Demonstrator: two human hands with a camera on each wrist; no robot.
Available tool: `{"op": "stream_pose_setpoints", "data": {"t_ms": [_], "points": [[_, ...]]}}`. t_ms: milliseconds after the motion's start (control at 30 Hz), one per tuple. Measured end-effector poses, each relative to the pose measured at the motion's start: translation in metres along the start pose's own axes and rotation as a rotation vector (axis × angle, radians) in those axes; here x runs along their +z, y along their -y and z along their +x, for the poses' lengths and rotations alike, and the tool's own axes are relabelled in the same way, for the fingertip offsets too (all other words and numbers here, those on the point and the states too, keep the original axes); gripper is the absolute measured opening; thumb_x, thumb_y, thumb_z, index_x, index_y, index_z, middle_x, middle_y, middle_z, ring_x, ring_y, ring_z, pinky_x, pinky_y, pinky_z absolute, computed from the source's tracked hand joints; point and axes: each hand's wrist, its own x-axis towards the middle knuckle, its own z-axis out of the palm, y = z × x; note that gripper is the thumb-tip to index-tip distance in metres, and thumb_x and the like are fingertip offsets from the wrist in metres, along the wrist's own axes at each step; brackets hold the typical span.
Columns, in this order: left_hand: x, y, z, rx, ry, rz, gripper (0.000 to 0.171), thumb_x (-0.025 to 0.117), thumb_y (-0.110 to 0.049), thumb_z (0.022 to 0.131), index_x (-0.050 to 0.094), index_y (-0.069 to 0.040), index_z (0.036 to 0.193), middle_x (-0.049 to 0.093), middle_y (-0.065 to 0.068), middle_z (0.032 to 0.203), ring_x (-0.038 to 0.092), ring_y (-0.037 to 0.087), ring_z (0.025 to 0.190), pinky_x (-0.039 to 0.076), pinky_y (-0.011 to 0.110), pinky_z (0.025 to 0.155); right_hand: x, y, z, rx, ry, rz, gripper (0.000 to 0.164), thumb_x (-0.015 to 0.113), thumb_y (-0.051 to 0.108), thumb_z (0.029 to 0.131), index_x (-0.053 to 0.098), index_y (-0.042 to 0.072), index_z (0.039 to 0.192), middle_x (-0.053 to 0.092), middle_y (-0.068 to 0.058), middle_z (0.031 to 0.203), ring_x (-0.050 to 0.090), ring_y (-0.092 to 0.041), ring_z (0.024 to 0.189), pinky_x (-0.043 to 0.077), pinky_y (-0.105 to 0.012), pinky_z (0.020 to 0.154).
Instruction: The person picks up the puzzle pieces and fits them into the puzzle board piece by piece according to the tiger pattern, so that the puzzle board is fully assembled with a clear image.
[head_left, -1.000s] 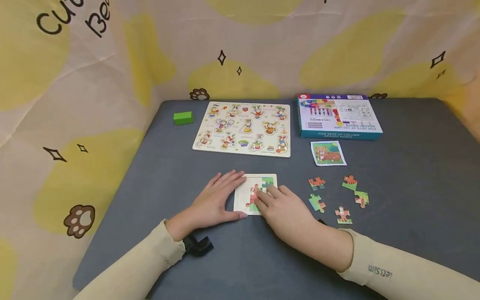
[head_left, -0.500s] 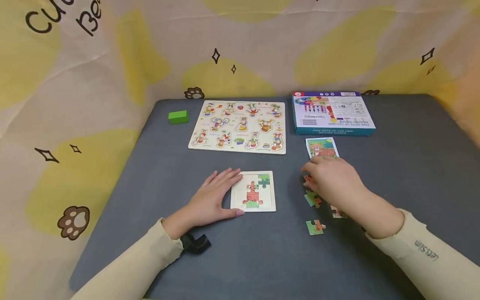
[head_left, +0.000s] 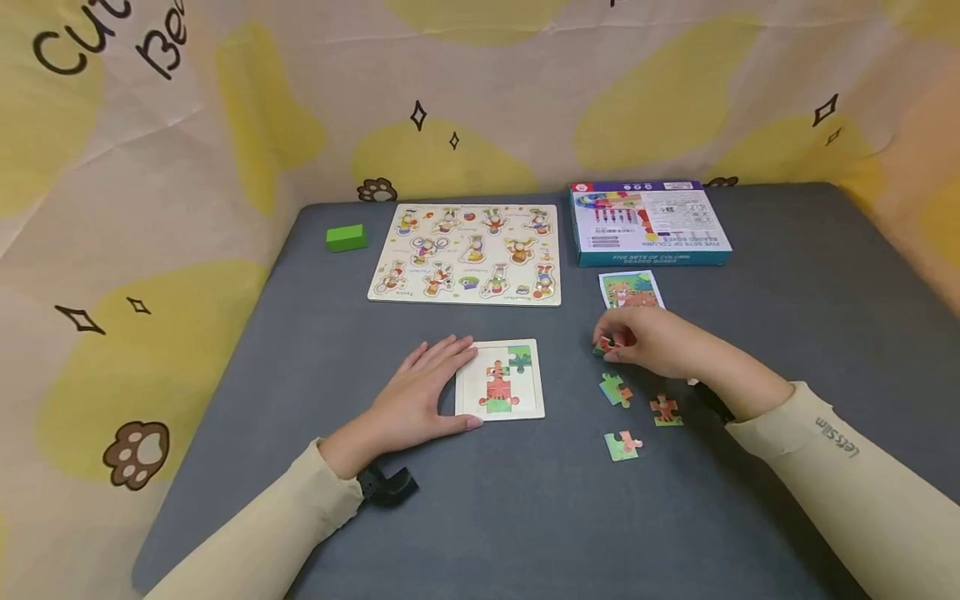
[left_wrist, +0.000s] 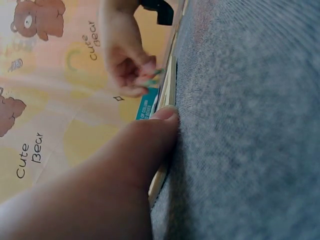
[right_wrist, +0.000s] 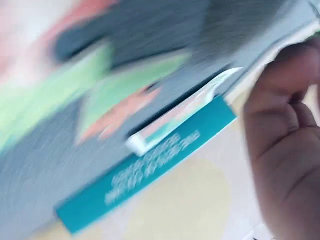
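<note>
A small wooden puzzle tray [head_left: 537,379] lies on the grey table, with joined red and green pieces [head_left: 498,390] in its middle and a green piece [head_left: 519,357] in its upper right corner. My left hand [head_left: 420,396] rests at the tray's left side, fingers spread along the top corner and thumb on the lower edge. To the right of the tray, my right hand [head_left: 648,337] pinches a red and green jigsaw piece [head_left: 604,346] between thumb and fingertips, just below the tiger picture card [head_left: 633,289]. The left wrist view also shows this right hand [left_wrist: 130,70], blurred.
Loose jigsaw pieces lie near the right hand: a green one [head_left: 615,390], a red one [head_left: 665,410] and a green and pink one [head_left: 623,446]. Behind are a peg puzzle board [head_left: 457,250], a flat box [head_left: 648,225] and a green block [head_left: 347,238].
My right hand has left the tray, moved right to the loose pieces and picked up a red and green jigsaw piece. The left hand has stayed at the tray.
</note>
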Motion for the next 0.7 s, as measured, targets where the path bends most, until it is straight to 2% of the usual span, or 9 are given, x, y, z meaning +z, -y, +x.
{"op": "stream_pose_setpoints", "data": {"t_ms": [100, 200, 300, 400, 500, 600, 700], "points": [[0.001, 0.001, -0.002, -0.003, -0.003, -0.009, 0.097, 0.075, -0.06, 0.091, 0.033, -0.016, 0.166, 0.022, -0.003, 0.173, 0.013, 0.017, 0.16, 0.005, 0.048, 0.128, -0.001, 0.009, 0.007, -0.007, 0.047, 0.216, 0.012, 0.075, 0.01, 0.098, 0.077, 0.01, 0.11, 0.068, -0.003, 0.087, 0.058, -0.024, 0.08, 0.05, -0.029, 0.067], [0.001, 0.002, -0.003, -0.005, -0.002, -0.022, 0.098, 0.075, -0.06, 0.091, 0.031, -0.016, 0.166, 0.021, -0.003, 0.173, 0.012, 0.017, 0.16, 0.004, 0.048, 0.128, 0.002, 0.025, 0.016, 0.044, 0.056, 0.429, 0.016, 0.071, 0.009, 0.101, 0.072, 0.004, 0.116, 0.073, -0.008, 0.097, 0.066, -0.032, 0.089, 0.058, -0.032, 0.077], [0.0, 0.003, -0.002, 0.0, -0.005, -0.047, 0.099, 0.077, -0.057, 0.091, 0.03, -0.016, 0.167, 0.018, -0.001, 0.174, 0.013, 0.019, 0.16, 0.004, 0.049, 0.128, 0.006, 0.043, 0.026, 0.026, 0.05, 0.532, 0.021, 0.069, 0.003, 0.101, 0.064, 0.0, 0.121, 0.073, -0.012, 0.1, 0.069, -0.035, 0.09, 0.061, -0.04, 0.083], [-0.001, 0.005, -0.002, 0.01, -0.011, -0.072, 0.1, 0.079, -0.053, 0.089, 0.029, -0.015, 0.167, 0.017, 0.002, 0.175, 0.015, 0.022, 0.16, 0.005, 0.051, 0.127, 0.011, 0.057, 0.035, -0.024, 0.048, 0.526, 0.024, 0.071, 0.002, 0.099, 0.065, 0.002, 0.123, 0.07, -0.012, 0.1, 0.068, -0.031, 0.089, 0.06, -0.04, 0.083], [-0.002, 0.006, -0.002, 0.02, -0.009, -0.086, 0.1, 0.081, -0.051, 0.089, 0.03, -0.014, 0.166, 0.018, 0.003, 0.174, 0.015, 0.022, 0.16, 0.005, 0.051, 0.127, 0.015, 0.068, 0.042, -0.06, 0.047, 0.487, 0.027, 0.074, 0.003, 0.098, 0.071, 0.006, 0.124, 0.07, -0.008, 0.104, 0.065, -0.025, 0.091, 0.057, -0.034, 0.081], [-0.003, 0.006, -0.002, 0.035, -0.008, -0.092, 0.1, 0.081, -0.051, 0.089, 0.03, -0.012, 0.166, 0.021, 0.003, 0.174, 0.014, 0.022, 0.16, 0.006, 0.052, 0.127, 0.017, 0.076, 0.048, -0.079, 0.064, 0.464, 0.03, 0.072, 0.001, 0.098, 0.075, 0.008, 0.127, 0.069, -0.007, 0.106, 0.06, -0.024, 0.093, 0.052, -0.03, 0.078], [-0.003, 0.006, -0.003, 0.043, -0.016, -0.087, 0.1, 0.081, -0.051, 0.09, 0.03, -0.011, 0.166, 0.022, 0.004, 0.173, 0.015, 0.023, 0.16, 0.006, 0.053, 0.127, 0.019, 0.081, 0.052, -0.11, 0.099, 0.427, 0.031, 0.069, 0.001, 0.101, 0.075, 0.008, 0.13, 0.072, -0.006, 0.111, 0.058, -0.023, 0.095, 0.049, -0.032, 0.079]]}}
